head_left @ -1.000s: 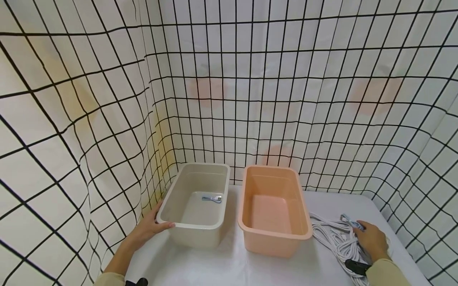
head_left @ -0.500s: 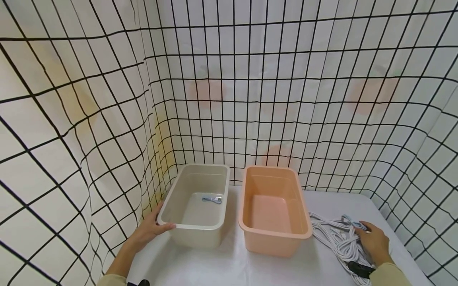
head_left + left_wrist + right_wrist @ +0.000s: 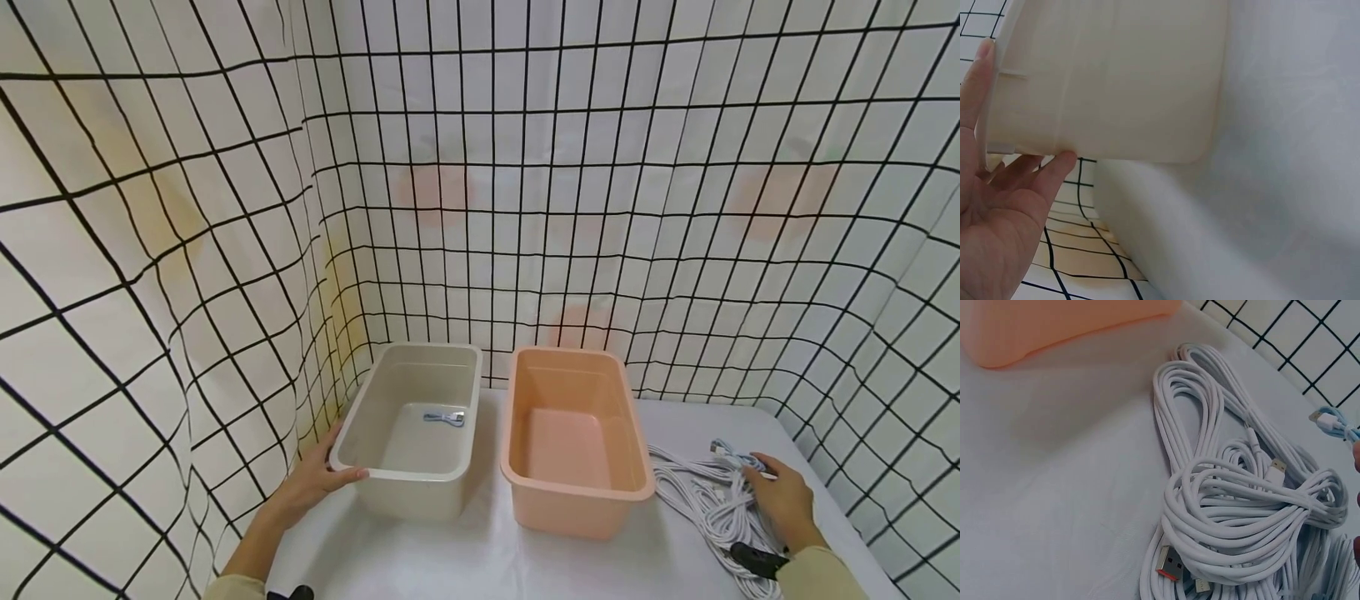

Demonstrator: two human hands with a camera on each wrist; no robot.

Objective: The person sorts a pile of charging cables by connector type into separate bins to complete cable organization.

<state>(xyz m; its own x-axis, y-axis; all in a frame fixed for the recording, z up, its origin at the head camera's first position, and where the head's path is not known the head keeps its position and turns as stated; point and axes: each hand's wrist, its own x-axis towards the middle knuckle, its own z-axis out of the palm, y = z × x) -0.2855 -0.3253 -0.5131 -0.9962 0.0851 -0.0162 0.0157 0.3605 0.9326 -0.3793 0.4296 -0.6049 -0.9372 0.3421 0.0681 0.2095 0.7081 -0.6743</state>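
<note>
A beige plastic bin (image 3: 397, 492) stands left of centre with a small light blue USB cable (image 3: 444, 418) lying inside. At its near left corner, my left hand (image 3: 311, 483) grips it; in the left wrist view the thumb is on the rim and the fingers are against the outer wall. Over on the right, my right hand (image 3: 786, 500) pinches another bundled light blue USB cable (image 3: 733, 455). That cable's plug end (image 3: 1329, 420) shows at the right wrist view's edge, where most of the hand is out of frame. Below lies a pile of coiled white USB cables (image 3: 1235, 512).
A peach plastic bin (image 3: 573, 510) stands between the beige bin and the cable pile. White cloth covers the table (image 3: 562, 571). Black netting (image 3: 495, 208) over white sheets encloses the back and both sides.
My right hand has shifted slightly away from me, and the light blue cable's plug end now sits a little farther back and left. My left hand and both bins have stayed put.
</note>
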